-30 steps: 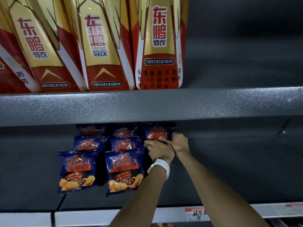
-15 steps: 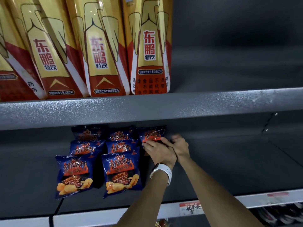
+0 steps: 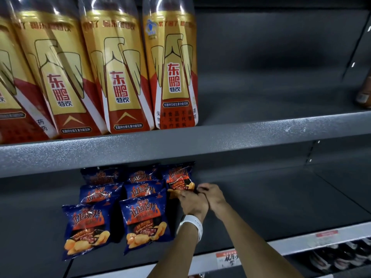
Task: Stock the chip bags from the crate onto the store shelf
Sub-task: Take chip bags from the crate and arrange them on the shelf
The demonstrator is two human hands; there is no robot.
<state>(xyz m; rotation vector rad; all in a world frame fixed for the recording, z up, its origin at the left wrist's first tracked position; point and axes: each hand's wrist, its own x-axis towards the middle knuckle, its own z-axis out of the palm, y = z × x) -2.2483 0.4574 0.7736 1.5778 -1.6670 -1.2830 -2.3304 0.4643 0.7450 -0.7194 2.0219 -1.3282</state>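
Several blue chip bags with orange flame print stand on the dark lower shelf point(image 3: 261, 207) in two full columns, the front ones being a left bag point(image 3: 86, 227) and a middle bag point(image 3: 144, 221). A third column holds one chip bag point(image 3: 178, 177), upright at the back. My left hand point(image 3: 191, 201), with a white watch on the wrist, pinches that bag's bottom edge. My right hand point(image 3: 213, 195) presses against the left one, its fingers curled at the bag's lower right corner. The crate is not in view.
The grey edge of the upper shelf point(image 3: 220, 137) hangs just above the bags. Tall gold and red drink bottles point(image 3: 172, 77) fill its left half. A price tag point(image 3: 227, 257) sits on the lower shelf's front rail. The shelf right of the hands is bare.
Both hands have slid down from the face of the back right bag to its bottom edge, so more of its front shows. The view has shifted a little.
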